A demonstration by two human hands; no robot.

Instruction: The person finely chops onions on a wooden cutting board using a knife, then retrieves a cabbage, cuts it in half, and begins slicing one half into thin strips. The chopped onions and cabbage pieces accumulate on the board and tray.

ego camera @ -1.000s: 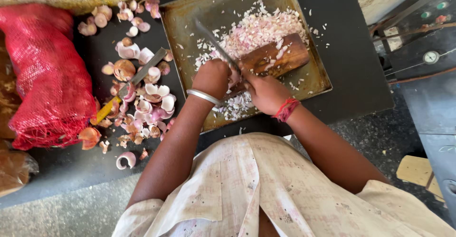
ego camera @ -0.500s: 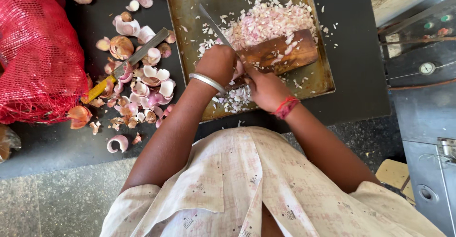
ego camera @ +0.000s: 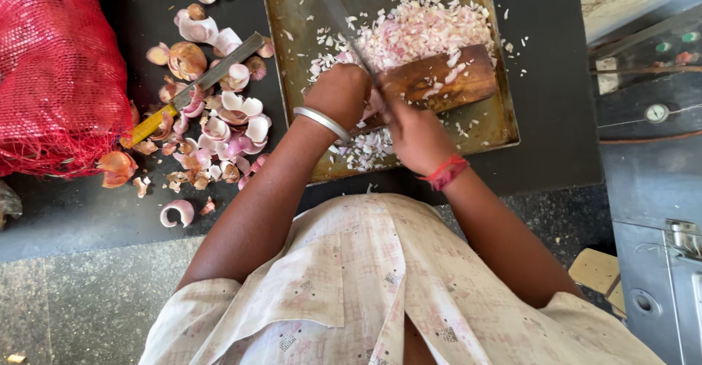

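Overhead, a red mesh sack [ego camera: 58, 72] lies left of the metal tray [ego camera: 504, 127] bearing chopped onion [ego camera: 417, 28] and a wooden board [ego camera: 439, 80]. Left hand [ego camera: 340, 94] clamps the knife [ego camera: 333, 6]; right hand [ego camera: 417, 134] presses fingers closed against the board.

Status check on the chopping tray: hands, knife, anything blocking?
Left hand gripping knife over wooden board. Right hand on board's near end. Chopped onion piled on tray. Nothing blocking.

Chopped onion [ego camera: 409, 32] in tray [ego camera: 504, 127]
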